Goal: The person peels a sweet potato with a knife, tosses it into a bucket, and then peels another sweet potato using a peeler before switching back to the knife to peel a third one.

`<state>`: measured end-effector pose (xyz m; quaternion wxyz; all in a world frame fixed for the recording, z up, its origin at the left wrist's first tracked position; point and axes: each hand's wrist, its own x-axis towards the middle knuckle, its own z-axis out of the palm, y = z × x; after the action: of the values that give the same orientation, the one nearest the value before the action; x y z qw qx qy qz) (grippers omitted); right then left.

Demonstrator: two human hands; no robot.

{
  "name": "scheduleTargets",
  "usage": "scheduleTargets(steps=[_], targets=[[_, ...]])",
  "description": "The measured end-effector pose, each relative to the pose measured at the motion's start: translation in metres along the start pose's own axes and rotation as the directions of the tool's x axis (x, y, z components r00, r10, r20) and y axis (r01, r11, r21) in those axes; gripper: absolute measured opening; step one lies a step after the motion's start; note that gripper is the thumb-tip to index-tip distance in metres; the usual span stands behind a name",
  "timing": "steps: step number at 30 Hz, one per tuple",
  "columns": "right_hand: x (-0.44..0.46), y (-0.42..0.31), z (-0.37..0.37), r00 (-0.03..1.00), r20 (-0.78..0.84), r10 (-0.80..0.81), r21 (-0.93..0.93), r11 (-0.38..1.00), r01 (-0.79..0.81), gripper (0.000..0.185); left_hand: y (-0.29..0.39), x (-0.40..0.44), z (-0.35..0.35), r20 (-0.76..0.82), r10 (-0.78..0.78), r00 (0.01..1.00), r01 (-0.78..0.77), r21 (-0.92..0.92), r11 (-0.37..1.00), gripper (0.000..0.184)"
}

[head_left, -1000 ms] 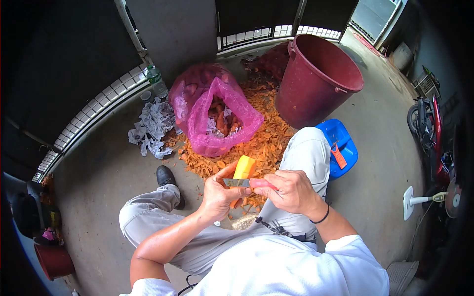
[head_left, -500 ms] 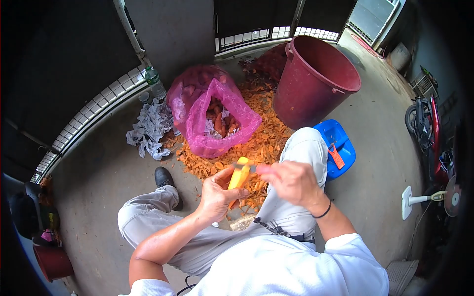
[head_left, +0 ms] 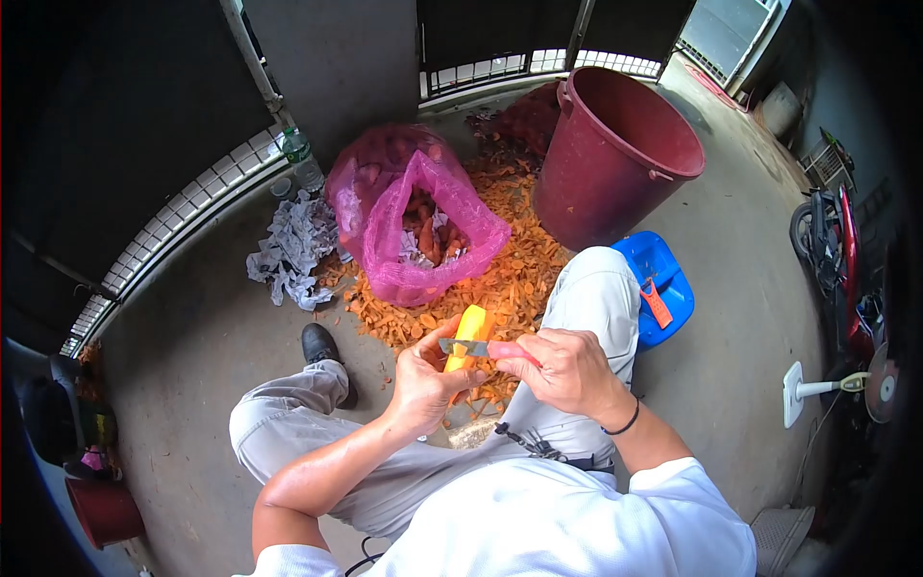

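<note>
My left hand (head_left: 426, 383) grips a peeled sweet potato (head_left: 472, 324), bright yellow-orange and tilted upward. Its lower end is hidden by my fingers and thumb. A knife with a red handle (head_left: 510, 350) is held in my right hand (head_left: 571, 370), fingers wrapped round the grip. The grey blade (head_left: 463, 347) lies across the near face of the sweet potato, pointing left. Below both hands, a heap of orange peelings (head_left: 524, 226) covers the floor between my legs.
An open pink mesh bag (head_left: 385, 264) holds reddish roots and paper. Crumpled paper (head_left: 293, 245) and a plastic bottle (head_left: 301, 159) are left of it. A large maroon bin (head_left: 601, 183) stands behind my right knee, beside a blue tray (head_left: 678, 288) holding an orange-handled tool (head_left: 657, 306).
My right hand has shifted slightly, bringing the knife blade from the far right side to lie across the sweet potato, lower down. My left hand keeps its hold.
</note>
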<state>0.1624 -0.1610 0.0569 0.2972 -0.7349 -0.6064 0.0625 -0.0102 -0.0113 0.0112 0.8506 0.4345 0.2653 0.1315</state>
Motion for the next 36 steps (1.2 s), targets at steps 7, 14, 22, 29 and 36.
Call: scheduleTargets(steps=[7,14,22,29,36], targets=[[0.006,0.005,-0.016,0.99,-0.123,0.069,-0.045,0.996,-0.075,0.017,0.003,0.0,0.005,-0.036,0.07,0.997,-0.07,0.003,0.998,0.079],[0.0,-0.004,0.003,1.0,0.008,-0.005,0.021,1.0,0.004,0.025,0.003,-0.001,0.004,-0.07,0.055,0.996,-0.052,0.04,0.998,0.081],[-0.002,-0.007,-0.003,0.999,0.014,-0.049,-0.012,0.999,0.049,0.024,0.005,-0.003,0.008,-0.079,0.089,0.993,-0.088,0.025,0.996,0.082],[0.0,-0.005,-0.004,0.999,-0.05,-0.017,-0.045,0.999,0.015,0.024,0.004,-0.003,0.007,-0.089,0.097,0.991,-0.095,0.017,0.995,0.082],[0.002,-0.005,-0.011,0.997,-0.081,-0.005,-0.149,0.989,-0.007,0.022,0.002,-0.002,0.008,-0.092,0.102,0.991,-0.1,0.023,0.995,0.081]])
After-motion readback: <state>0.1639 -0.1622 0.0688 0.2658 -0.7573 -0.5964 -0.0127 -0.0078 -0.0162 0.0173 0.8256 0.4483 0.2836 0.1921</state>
